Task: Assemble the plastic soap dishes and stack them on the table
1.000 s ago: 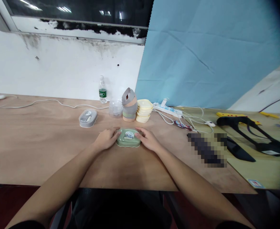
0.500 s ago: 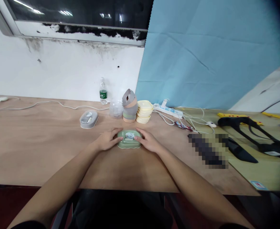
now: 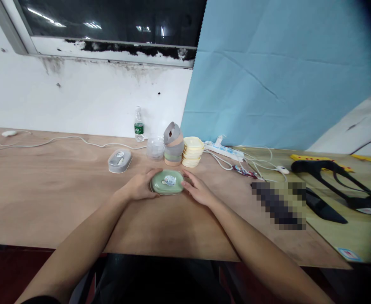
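Observation:
A green lidded food box [image 3: 167,182] with a round printed sticker on its lid is in front of me, turned a little from square. My left hand [image 3: 141,184] clasps its left end, thumb along the near edge and fingers round the far side. At the right end is my right hand [image 3: 199,188], fingers apart and fingertips at or just off the rim; contact is hard to make out. Farther back on the left sits a similar grey food box [image 3: 120,161], closed, also with a sticker.
Behind the green box stand stacked grey, peach and green rings [image 3: 174,145], stacked pale yellow lids [image 3: 193,151] and clear bowls [image 3: 155,147]. A water bottle [image 3: 139,125] stands by the wall. To the right lie a power strip [image 3: 225,150], cables and a black strap-like object [image 3: 340,181].
The green box has shifted slightly left and turned. My left thumb has gone from the lid to the near edge, and my right thumb has come off the lid.

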Demonstrator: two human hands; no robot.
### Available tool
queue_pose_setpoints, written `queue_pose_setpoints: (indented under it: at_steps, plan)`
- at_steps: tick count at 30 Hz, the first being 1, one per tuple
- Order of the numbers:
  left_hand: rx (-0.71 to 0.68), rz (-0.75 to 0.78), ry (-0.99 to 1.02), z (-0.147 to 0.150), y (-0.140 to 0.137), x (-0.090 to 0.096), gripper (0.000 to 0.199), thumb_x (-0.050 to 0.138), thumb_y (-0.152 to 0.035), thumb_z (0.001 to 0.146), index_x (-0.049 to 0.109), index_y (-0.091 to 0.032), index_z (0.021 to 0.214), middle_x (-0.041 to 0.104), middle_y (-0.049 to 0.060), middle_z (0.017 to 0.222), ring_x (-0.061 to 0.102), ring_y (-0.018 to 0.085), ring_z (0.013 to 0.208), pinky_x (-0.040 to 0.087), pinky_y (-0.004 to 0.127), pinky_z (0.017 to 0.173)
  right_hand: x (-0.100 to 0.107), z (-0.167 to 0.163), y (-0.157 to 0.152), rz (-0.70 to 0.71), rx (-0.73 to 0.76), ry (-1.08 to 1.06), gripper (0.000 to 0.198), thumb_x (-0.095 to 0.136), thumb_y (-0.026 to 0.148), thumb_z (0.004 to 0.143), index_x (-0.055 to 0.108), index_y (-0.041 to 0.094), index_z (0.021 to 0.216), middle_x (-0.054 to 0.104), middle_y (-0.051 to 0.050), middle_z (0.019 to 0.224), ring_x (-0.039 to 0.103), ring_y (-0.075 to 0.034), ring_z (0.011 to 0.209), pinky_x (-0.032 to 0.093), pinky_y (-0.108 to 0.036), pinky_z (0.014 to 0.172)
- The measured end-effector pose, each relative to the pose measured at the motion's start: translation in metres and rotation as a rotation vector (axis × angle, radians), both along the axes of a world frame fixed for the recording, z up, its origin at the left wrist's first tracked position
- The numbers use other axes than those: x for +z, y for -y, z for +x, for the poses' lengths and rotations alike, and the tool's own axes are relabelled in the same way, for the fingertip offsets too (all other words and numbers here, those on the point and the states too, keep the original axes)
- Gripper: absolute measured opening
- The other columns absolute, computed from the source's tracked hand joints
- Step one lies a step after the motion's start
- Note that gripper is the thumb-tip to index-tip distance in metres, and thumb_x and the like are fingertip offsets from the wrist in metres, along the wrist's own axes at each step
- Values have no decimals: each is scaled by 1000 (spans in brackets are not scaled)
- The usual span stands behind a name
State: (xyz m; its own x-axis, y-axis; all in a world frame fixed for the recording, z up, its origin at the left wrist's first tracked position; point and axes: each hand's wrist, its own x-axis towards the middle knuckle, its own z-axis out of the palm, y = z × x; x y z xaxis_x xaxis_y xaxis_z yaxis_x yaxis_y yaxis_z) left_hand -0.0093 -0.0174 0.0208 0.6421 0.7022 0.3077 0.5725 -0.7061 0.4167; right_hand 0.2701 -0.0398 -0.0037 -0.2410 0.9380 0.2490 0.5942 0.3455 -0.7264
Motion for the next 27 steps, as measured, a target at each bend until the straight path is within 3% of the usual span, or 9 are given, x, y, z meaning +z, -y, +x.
queue_pose_setpoints:
  at_steps: [2, 5, 10, 14, 20, 23, 27]
  plan:
    - [3, 123, 28, -9, -4, 6, 85, 71, -42, 66, 34, -24, 140, 46, 10, 137, 45, 30, 125, 39, 43, 103, -1, 1, -1, -14, -24, -1, 63, 49, 52, 88, 38, 21, 142, 54, -11, 132, 62, -21, 91, 50, -39, 83]
    - [83, 284, 88, -27, -14, 14, 79, 69, -40, 70, 35, -22, 139, 46, 11, 136, 43, 30, 126, 36, 43, 106, -2, 2, -2, 3, -44, 50, 63, 50, 52, 87, 38, 20, 141, 55, -11, 129, 57, -15, 69, 51, -37, 75]
    - [563, 480, 334, -62, -35, 14, 85, 71, -45, 70, 29, -18, 140, 42, 13, 136, 41, 30, 126, 34, 43, 107, -3, 2, -1, 49, -31, 87, 63, 55, 51, 84, 42, 20, 137, 56, -11, 127, 52, -12, 61, 50, -35, 70]
    - [867, 401, 393, -83, -45, 4, 90, 72, -44, 69, 26, -17, 141, 43, 15, 134, 39, 31, 127, 34, 43, 105, -5, 1, -2, 72, -49, 49, 59, 57, 48, 83, 45, 19, 132, 57, -11, 123, 51, -11, 59, 49, -33, 68]
    - [1081, 109, 306, -86, -48, -3, 90, 73, -55, 65, 31, -25, 139, 48, 15, 125, 45, 37, 119, 36, 52, 96, -7, 5, -8, 150, -142, -76, 50, 59, 45, 81, 52, 19, 124, 62, -9, 110, 49, -11, 58, 48, -30, 63]
    - [1103, 61, 289, -82, -47, -3, 87, 68, -60, 67, 29, -27, 138, 49, 15, 124, 44, 38, 120, 35, 53, 94, -8, 10, -13, 183, -207, -164, 47, 58, 43, 81, 54, 17, 120, 62, -8, 103, 46, -10, 56, 46, -28, 59]
    - [1050, 52, 335, -80, -46, -3, 91, 70, -56, 68, 23, -23, 140, 44, 16, 130, 44, 36, 120, 38, 46, 93, -15, 20, -29, 226, -344, -290, 46, 56, 40, 79, 54, 15, 117, 61, -6, 95, 46, -10, 57, 44, -26, 57]
